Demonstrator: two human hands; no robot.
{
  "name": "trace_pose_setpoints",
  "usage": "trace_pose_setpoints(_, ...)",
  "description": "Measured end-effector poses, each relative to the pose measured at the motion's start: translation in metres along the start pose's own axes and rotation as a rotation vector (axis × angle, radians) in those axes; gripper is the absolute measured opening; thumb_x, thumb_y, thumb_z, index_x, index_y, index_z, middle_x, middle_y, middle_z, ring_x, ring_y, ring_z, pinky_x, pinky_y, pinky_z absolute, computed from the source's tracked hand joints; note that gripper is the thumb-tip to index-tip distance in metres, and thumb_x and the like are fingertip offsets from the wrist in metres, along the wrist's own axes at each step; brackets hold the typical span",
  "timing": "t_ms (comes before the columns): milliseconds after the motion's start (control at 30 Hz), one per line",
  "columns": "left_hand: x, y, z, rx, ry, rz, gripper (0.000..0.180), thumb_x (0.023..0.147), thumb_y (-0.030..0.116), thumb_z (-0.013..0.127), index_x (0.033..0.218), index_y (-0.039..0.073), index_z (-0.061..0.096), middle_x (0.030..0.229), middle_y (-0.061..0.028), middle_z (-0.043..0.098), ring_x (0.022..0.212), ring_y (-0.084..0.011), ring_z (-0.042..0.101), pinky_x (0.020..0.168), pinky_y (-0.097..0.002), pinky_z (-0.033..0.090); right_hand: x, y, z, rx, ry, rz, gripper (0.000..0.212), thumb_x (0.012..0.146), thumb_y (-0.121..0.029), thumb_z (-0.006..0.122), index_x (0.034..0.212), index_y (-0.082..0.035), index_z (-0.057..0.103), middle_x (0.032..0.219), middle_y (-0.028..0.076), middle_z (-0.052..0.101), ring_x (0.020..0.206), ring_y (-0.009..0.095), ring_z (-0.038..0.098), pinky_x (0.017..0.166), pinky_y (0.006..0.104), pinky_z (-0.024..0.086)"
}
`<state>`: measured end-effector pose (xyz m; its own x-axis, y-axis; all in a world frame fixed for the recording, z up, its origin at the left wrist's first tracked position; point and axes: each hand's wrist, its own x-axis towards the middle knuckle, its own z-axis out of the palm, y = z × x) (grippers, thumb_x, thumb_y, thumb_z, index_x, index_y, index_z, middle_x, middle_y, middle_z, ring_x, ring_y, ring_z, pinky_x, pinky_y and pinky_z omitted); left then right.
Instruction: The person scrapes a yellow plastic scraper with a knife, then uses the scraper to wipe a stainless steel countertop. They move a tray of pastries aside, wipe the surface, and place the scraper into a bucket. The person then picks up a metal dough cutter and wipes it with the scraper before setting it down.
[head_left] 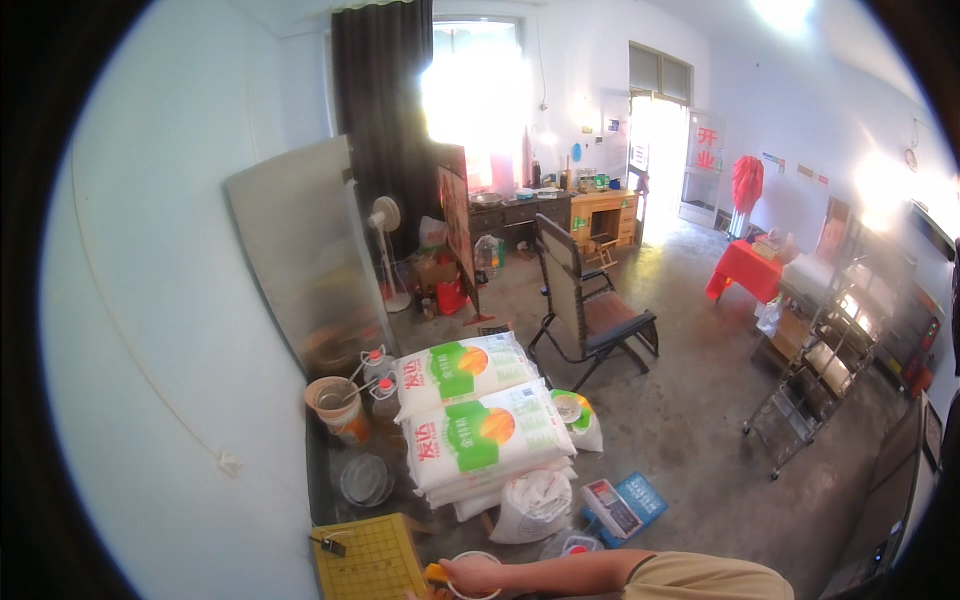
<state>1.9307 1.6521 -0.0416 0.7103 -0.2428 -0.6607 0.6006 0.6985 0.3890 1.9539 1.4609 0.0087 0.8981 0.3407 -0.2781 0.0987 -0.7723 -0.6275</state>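
Right hand [472, 577], bottom centre of frame, overlaps a white round-rimmed container [474, 555]; its fingers reach a small orange-yellow object [436, 573]. Whether they clamp it cannot be told. Step judged: handling; next move calls for secure grip.

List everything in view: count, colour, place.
Sacks: several, mostly white, stacked centre
Bucket: one, orange-brown, left of sacks
Jugs: two, clear, red-capped, beside bucket
Board: one, yellow, lower left
Orange thing: one, at right hand
Blue box: one, floor, right of sacks
Chair: one, dark-framed, mid-room
Panel: one, grey, against left wall
Fan: one, white, beside panel
Curtain: one, dark, by window
Desk: one, wood-coloured, far wall
Umbrella: one, red, near doorway
Table: one, red-covered, right side
Smaller clutter: uncounted
Right hand: one, bare, lower edge
Sleeve: one, tan, lower edge
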Motion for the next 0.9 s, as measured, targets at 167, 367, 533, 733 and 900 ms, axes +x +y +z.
trace_pose_setpoints(167,0.007,-0.001,-0.042,-0.179,0.019,-0.054,0.053,0.108,0.051,0.045,0.140,0.011,0.062,0.139,-0.0089,0.064,0.125,-0.0342,0.060,0.111,-0.0496,0.046,0.012,0.024,0.010,0.085,0.014,-0.031,0.039,0.101,-0.032,0.061,0.123,-0.001,0.056,0.098,0.028,0.075,0.094,0.049,0.073,0.080,0.0584,0.056)
trace_pose_setpoints(367,0.013,-0.018,-0.008,0.058,0.039,-0.159,0.058,0.107,0.057,0.041,0.143,0.015,0.060,0.141,-0.0070,0.063,0.125,-0.0346,0.060,0.110,-0.0512,0.047,0.010,0.053,0.010,0.179,0.147,0.012,0.050,0.101,-0.043,0.063,0.124,0.001,0.053,0.104,0.031,0.074,0.101,0.050,0.072,0.089,0.0557,0.057)
trace_pose_setpoints(533,0.023,-0.006,-0.024,0.135,0.154,-0.102,0.057,0.107,0.056,0.041,0.145,0.017,0.060,0.143,-0.0063,0.063,0.123,-0.0319,0.061,0.106,-0.0510,0.052,0.007,0.050,-0.017,0.195,0.328,0.072,0.042,0.099,-0.035,0.065,0.121,-0.003,0.050,0.097,0.027,0.075,0.091,0.046,0.074,0.075,0.0573,0.059)
trace_pose_setpoints(733,-0.020,-0.002,0.045,0.149,0.077,-0.138,0.072,0.106,0.049,0.049,0.162,0.005,0.038,0.160,-0.0169,0.048,0.147,-0.0322,0.046,0.119,-0.0542,0.037,-0.031,0.053,-0.019,-0.026,0.112,0.210,0.041,0.104,-0.035,0.060,0.126,-0.003,0.048,0.095,0.028,0.074,0.090,0.050,0.072,0.079,0.0590,0.055)
trace_pose_setpoints(900,-0.015,0.002,0.038,0.327,0.001,-0.091,0.077,0.107,0.056,0.036,0.168,0.011,0.026,0.165,-0.0175,0.042,0.151,-0.0364,0.040,0.125,-0.0584,0.026,-0.047,-0.003,-0.021,0.165,0.281,0.029,0.038,0.103,-0.035,0.062,0.122,-0.005,0.048,0.091,0.028,0.073,0.087,0.052,0.070,0.076,0.0594,0.055)
